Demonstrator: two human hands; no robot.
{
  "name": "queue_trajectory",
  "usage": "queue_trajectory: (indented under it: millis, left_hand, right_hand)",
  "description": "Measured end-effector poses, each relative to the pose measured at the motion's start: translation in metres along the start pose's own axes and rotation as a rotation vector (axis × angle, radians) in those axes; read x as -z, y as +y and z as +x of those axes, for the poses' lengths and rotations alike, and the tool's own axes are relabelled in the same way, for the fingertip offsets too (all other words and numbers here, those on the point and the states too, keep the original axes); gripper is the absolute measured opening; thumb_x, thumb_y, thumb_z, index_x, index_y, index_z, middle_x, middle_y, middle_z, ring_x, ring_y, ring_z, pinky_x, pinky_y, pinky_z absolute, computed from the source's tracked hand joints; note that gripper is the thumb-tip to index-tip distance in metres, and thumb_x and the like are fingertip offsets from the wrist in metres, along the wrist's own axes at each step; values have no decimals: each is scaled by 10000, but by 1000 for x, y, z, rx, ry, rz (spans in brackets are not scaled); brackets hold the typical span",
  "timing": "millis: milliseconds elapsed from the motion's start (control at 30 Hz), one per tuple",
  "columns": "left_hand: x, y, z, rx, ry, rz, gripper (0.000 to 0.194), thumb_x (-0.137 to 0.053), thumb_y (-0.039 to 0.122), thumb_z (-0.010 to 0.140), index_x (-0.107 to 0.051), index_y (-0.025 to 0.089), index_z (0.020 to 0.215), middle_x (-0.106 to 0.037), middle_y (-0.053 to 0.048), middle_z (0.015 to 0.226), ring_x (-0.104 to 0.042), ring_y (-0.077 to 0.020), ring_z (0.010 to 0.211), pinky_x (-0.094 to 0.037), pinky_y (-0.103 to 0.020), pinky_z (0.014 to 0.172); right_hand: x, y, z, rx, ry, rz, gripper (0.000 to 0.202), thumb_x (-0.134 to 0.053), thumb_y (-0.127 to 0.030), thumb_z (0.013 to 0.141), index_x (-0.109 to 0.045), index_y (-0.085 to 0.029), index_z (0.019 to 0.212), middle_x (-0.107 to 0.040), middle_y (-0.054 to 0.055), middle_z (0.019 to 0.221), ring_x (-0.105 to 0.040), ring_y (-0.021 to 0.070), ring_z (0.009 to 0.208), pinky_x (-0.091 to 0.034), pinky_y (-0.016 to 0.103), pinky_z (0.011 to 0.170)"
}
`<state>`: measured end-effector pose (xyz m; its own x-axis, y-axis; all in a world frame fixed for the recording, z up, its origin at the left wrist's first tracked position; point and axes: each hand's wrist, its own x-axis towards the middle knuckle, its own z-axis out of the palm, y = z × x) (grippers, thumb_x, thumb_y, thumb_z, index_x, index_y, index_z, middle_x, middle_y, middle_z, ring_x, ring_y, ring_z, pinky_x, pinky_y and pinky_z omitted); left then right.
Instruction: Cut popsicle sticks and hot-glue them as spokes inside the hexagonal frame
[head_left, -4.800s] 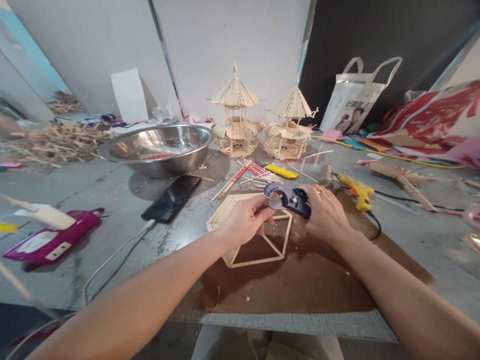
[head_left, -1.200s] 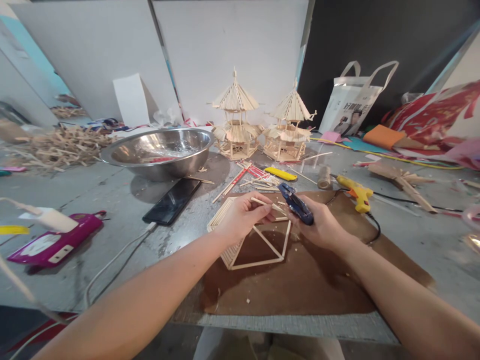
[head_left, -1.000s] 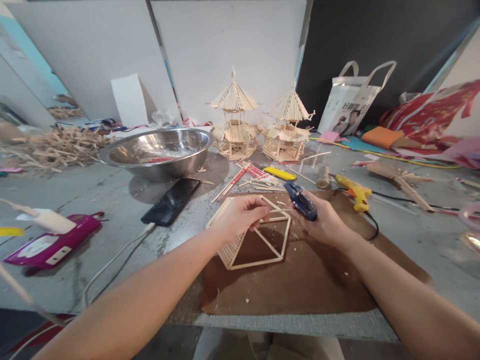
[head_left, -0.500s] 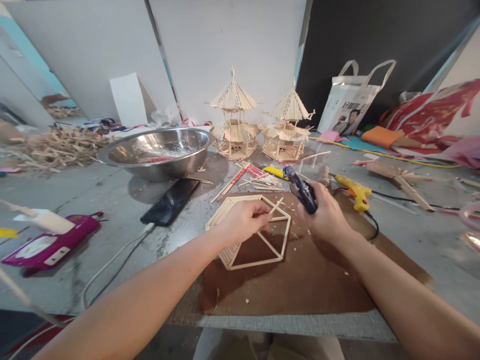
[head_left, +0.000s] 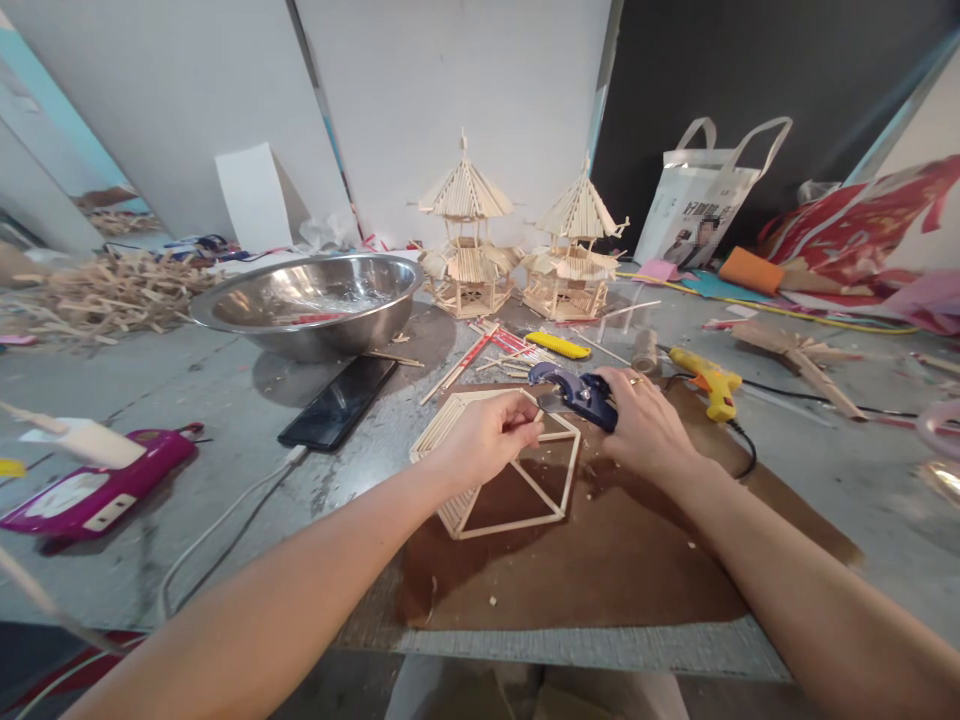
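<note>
My left hand [head_left: 499, 435] pinches a thin wooden stick [head_left: 539, 415], most of it hidden by fingers and blade. In my right hand [head_left: 649, 415] is a dark blue pipe cutter [head_left: 581, 393] with a curved jaw and metal blade. The jaws stand apart around the stick's end, close to my left fingertips. Beneath my left hand lies a hexagonal frame of sticks [head_left: 572, 470] with spokes; its left sections are filled with parallel sticks, partly covered by my hand. It rests on a brown board [head_left: 600, 570].
Two stick-built pavilions [head_left: 469, 275] stand behind. A steel bowl [head_left: 375, 325] and a phone [head_left: 337, 405] are left of centre, a purple power strip [head_left: 142, 485] far left. A yellow glue gun [head_left: 705, 380] with cord lies right. Loose sticks and a yellow knife [head_left: 559, 346] lie ahead.
My right hand has brought the pipe cutter left and lower, turning its jaws toward the stick in my left hand. My left hand has barely moved.
</note>
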<state>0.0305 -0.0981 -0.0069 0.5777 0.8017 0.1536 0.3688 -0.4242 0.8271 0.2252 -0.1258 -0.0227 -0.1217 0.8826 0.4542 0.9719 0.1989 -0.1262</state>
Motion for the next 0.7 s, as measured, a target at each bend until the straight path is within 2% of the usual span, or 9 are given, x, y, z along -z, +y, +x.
queue_trajectory:
  millis: [533,700]
  left_hand:
    - [0,-1,-1,-27,-3,29,124,-475,262,722,-471,157,656,-568,17,585,-481,-75,520,-362,-193,533]
    - [2,2,-1,1,-18,22,129,-479,270,718,-480,154,660,-569,17,584,-474,-74,505,-357,-194,521]
  right_hand:
    - [2,0,0,-1,-21,-96,375,-469,-235,593,-466,-162,960,-552,89,860,-508,222,769,-368,308,693]
    - [3,0,1,-17,-39,-128,351,-456,-244,602,-480,-166,944,-573,83,833,-521,220,734,-367,306,659]
